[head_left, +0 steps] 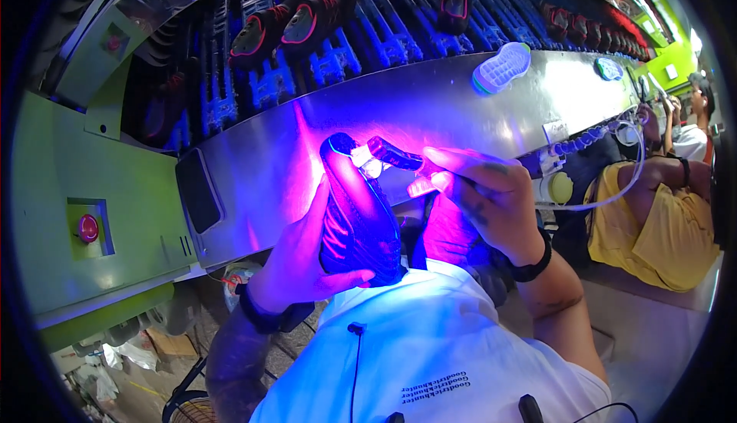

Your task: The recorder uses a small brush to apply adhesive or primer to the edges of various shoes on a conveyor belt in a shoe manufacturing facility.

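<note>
The left hand [295, 258] clasps a dark, elongated shoe [355, 227] over the near edge of a violet-lit, grey metal bench [418, 89] as the right hand [491, 200] pinches a slim, dark-handled tool [395, 154], its pale tip [368, 160] at the shoe's far end. Black, red-trimmed shoes [313, 19] sit on metal slats [336, 64] beyond.

Shoe [355, 246] between worktable [430, 104] and torso [430, 338], tool [395, 156] near its far end.
Shoe in left hand [295, 258]; tool in right hand [491, 200], to the right of the shoe's far end; on the worktable beyond, toward the right, two soles [503, 67]; behind the worktable, rack [338, 62] with other shoes [311, 22] on it; at far left, panel [107, 177] with button [88, 228] in a recess; between panel and left hand, pad [201, 190]; at far right, seated co-worker [652, 227].
</note>
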The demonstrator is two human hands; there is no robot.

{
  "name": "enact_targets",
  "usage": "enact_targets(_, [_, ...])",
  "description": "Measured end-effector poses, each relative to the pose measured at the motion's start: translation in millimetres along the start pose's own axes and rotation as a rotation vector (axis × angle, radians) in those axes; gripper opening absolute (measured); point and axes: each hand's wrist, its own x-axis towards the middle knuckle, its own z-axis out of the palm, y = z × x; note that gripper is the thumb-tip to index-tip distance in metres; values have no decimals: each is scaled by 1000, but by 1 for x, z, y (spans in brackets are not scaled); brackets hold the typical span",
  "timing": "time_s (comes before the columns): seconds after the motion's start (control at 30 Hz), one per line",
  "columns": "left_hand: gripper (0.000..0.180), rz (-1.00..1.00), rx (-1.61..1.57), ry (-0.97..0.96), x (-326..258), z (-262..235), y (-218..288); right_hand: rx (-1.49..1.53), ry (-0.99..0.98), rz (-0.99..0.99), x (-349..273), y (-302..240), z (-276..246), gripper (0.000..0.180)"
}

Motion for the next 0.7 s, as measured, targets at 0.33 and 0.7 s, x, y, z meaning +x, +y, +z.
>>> enact_targets(0.33, [132, -92, -115, -11, 5, -5, 2, 253, 34, -46, -3, 12, 16, 31])
enact_targets(0.7, [126, -366, -364, 60, 15, 0, 13, 591, 2, 353, -34, 17, 25, 33])
